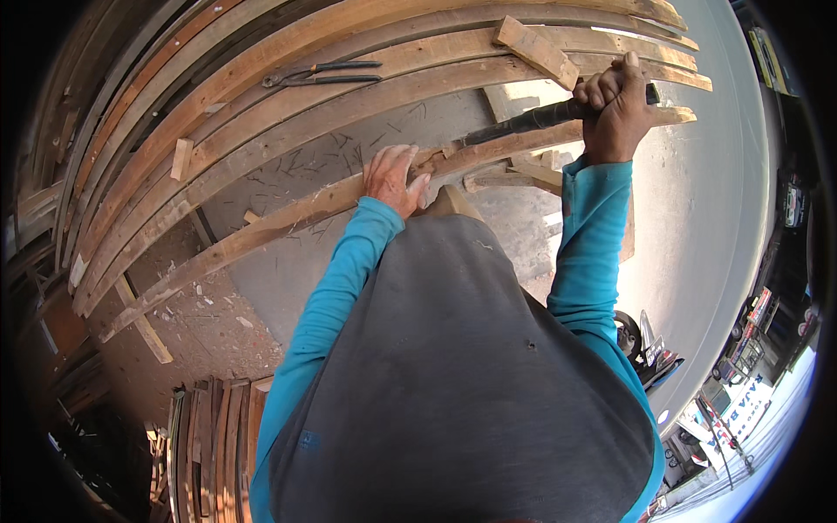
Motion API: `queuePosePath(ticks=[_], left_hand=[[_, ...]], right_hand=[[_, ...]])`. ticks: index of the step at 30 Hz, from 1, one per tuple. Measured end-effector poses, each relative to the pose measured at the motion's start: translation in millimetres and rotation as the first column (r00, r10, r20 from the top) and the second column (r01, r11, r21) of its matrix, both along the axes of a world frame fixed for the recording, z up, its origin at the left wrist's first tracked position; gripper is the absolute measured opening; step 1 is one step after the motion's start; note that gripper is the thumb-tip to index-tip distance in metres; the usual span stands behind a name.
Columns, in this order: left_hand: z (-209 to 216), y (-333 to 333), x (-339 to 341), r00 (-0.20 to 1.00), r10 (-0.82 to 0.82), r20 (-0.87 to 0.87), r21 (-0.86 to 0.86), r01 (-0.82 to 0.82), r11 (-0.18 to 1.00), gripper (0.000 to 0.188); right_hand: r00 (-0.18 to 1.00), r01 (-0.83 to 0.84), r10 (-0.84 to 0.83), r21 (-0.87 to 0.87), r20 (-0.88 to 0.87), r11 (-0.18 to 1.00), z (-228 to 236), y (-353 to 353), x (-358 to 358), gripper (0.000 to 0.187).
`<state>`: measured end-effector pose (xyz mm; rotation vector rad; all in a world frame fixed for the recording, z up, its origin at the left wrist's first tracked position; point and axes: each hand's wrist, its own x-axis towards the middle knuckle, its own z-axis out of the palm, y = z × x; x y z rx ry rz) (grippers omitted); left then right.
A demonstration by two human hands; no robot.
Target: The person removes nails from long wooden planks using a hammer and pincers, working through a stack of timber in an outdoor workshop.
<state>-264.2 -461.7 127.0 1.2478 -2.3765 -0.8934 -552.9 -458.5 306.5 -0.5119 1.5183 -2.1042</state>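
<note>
My left hand [392, 181] is wrapped over a long, worn wooden plank [288, 215] that runs across in front of me, its fingers on the top and the thumb on the near side. In my right hand [613, 112] is a long black bar-shaped tool [523, 122], held at its right end. It lies along the plank, and its narrow left tip meets the wood just right of my left hand. I cannot make out the exact shape of that tip. Pincers [323, 74] with dark handles rest on the planks beyond.
Several more long planks [349, 105] lie side by side farther off, with a short wood block [536, 52] across them. Loose nails [305, 161] are scattered on the grey surface below. Stacked boards [214, 436] stand at lower left. A motorcycle [645, 349] is at the right, beside a road.
</note>
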Motion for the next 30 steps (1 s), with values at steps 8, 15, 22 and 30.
queuePosePath(ticks=[8, 15, 22, 30], left_hand=[[-23, 4, -28, 0.99, 0.032, -0.136, 0.014, -0.031, 0.999, 0.048], [-11, 3, -46, 0.981, -0.087, -0.172, -0.013, 0.086, 0.996, 0.056], [-23, -8, -16, 0.96, -0.161, -0.231, -0.031, 0.158, 0.987, 0.019], [12, -46, 45, 0.996, 0.01, 0.091, -0.184, 0.007, 0.983, 0.063]], right_hand=[[0.989, 0.039, -0.031, 0.052, -0.147, 0.998, 26, 13, 19, 0.021], [0.98, 0.111, -0.101, 0.052, -0.173, 0.992, 34, 32, 23, 0.026], [0.99, 0.05, -0.052, -0.023, -0.134, 0.998, 33, 38, 63, 0.034], [0.942, 0.143, -0.108, 0.087, -0.319, 0.986, 12, 83, 104, 0.045]])
